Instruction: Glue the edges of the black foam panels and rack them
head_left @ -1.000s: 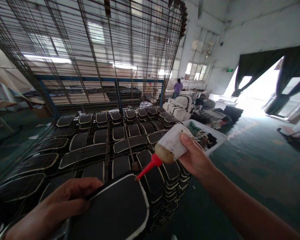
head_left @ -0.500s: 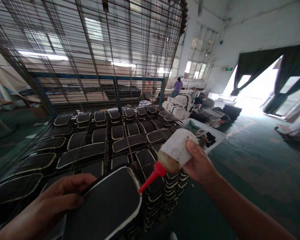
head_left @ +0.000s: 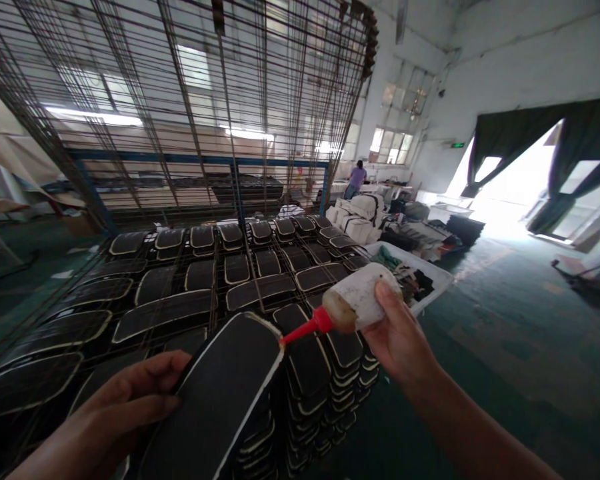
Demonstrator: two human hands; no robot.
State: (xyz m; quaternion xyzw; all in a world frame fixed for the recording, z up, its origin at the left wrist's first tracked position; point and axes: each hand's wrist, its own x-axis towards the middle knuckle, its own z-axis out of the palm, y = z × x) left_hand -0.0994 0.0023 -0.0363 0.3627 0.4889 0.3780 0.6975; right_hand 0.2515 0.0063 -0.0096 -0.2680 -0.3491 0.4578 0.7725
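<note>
My left hand pinches the left edge of a dark, rounded panel with a pale line along its rim. The panel is tilted, and its lower end runs out of the picture. My right hand is wrapped round a white squeeze bottle with brownish stains near its neck. Its long red nozzle points left, and the tip meets the panel's upper right corner. Beneath and behind lie rows of similar dark panels with pale edges, stacked in layers on wire racks.
A raised wire rack leans over the back of the panels. To the right stands a white bin with scraps inside. White bundles are piled behind it. A person in purple is farther back. Green floor lies at right.
The panel has turned in my left hand and now looks narrower. My right hand has brought the bottle up and tilted it flatter, its nozzle tip moving up along the panel's rim to the corner.
</note>
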